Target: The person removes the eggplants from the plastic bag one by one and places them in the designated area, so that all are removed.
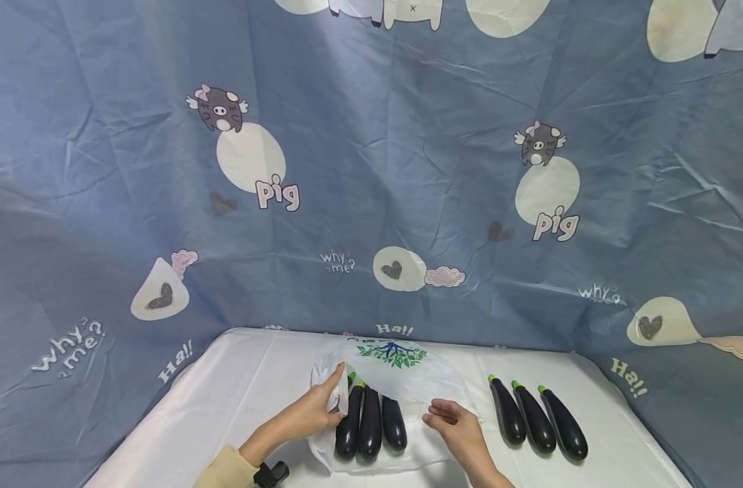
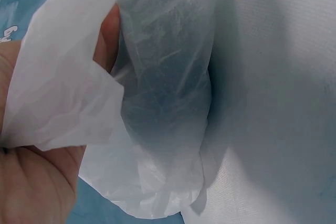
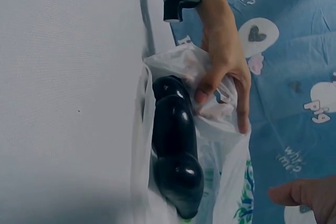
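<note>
I have the left hand [image 1: 315, 409] gripping the bag [image 1: 429, 381] by its rim, eggplants [image 1: 370, 425] inside, just right of those fingers. My right hand's [image 1: 460, 428] fingers bend loosely; three separate eggplants [image 1: 533, 418] lie to their right.

Hands [image 1: 310, 410] at white bag [image 1: 423, 379], eggplants [image 1: 370, 423] inside, three more eggplants [image 1: 533, 417] beside

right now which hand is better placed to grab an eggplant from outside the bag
Probably the right: the right hand looks free and is nearer the three loose eggplants, while the left hand grips the white bag at its opening.
</note>
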The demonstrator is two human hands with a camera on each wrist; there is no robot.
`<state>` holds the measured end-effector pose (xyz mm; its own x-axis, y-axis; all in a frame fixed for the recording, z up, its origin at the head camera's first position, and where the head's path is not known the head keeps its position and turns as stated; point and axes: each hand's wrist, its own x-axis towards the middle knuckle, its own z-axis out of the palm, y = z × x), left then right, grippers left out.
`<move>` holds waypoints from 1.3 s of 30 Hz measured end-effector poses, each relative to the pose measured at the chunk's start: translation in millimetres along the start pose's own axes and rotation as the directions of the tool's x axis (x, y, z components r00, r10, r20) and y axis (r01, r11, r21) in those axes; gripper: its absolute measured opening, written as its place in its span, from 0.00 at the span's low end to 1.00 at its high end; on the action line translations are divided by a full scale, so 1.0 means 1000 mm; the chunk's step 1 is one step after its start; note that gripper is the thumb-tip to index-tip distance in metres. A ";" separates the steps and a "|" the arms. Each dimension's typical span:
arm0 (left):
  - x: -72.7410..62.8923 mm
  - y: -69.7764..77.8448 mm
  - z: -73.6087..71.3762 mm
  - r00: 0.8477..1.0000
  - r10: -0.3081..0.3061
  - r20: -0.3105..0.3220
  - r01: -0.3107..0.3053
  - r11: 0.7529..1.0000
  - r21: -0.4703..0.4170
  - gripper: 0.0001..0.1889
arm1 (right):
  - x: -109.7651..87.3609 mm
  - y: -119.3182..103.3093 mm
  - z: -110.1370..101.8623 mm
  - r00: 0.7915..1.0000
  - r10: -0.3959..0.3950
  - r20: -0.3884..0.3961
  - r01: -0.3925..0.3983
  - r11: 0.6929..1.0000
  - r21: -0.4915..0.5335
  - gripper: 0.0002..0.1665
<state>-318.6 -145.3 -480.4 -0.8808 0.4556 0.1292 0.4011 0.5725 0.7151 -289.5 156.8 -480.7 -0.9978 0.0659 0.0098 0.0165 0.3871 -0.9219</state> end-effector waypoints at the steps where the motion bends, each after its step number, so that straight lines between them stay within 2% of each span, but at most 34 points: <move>1: 0.000 0.000 0.000 1.000 0.001 -0.001 -0.001 1.000 0.001 0.51 | 0.000 0.000 0.001 1.000 -0.006 0.001 0.006 1.000 -0.001 0.30; 9: 0.000 0.000 0.000 1.000 -0.007 0.013 0.007 1.000 -0.026 0.52 | -0.002 -0.002 0.007 0.999 -0.031 0.016 0.030 0.999 0.009 0.30; 24: 0.001 -0.002 0.002 1.000 -0.004 -0.012 0.004 1.000 -0.001 0.52 | -0.002 -0.001 0.025 0.998 -0.048 0.045 0.048 0.999 -0.008 0.27; 33: 0.000 -0.001 0.002 1.000 -0.007 -0.012 0.007 1.000 0.000 0.51 | -0.002 0.007 0.035 0.989 -0.121 0.081 0.119 0.993 0.023 0.26; 39: 0.000 -0.002 0.002 1.000 0.002 -0.011 -0.002 1.000 0.000 0.52 | 0.000 0.011 0.041 0.989 -0.121 0.085 0.122 0.993 0.002 0.25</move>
<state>-318.9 -144.6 -483.2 -0.8828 0.4490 0.1385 0.4028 0.5713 0.7151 -291.8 123.5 -506.9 -0.9943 -0.0596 0.0887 -0.1050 0.3909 -0.9144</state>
